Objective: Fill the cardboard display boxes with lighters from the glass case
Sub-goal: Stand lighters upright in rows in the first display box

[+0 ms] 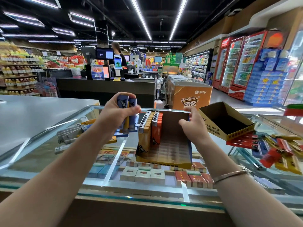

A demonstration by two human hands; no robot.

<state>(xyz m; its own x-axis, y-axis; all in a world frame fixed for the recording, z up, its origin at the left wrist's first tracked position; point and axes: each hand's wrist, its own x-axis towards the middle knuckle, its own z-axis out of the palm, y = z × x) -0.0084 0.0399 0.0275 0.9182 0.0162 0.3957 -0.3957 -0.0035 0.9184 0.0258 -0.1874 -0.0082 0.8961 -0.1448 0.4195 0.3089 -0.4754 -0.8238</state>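
Hands raised above the glass tabletop, well apart from each other; left hand curled shut around a small bunch of blue lighters, upright in the grip, more lighter bodies in yellow and blue hanging below the palm; right hand closed on the far right corner of a cardboard display box, thumb on the inner side, fingers over the rim; thin bracelet around the right wrist.

Box resting on the glass between the two forearms, open top facing the camera, partly filled; row of yellow lighters standing along its left wall, row of orange lighters just beside it, remaining slots bare.

Second cardboard display box to the right, tilted, nothing visible inside, propped on a heap of loose red and yellow lighters scattered over the glass; further loose lighters, grey, yellow and blue, lying on the left side of the glass behind the left forearm.

Under the glass, rows of cigarette packs in white, red and blue.

Beyond, a dark checkout counter with screens and a person standing behind it; orange chest freezer and red drinks fridges to the right.
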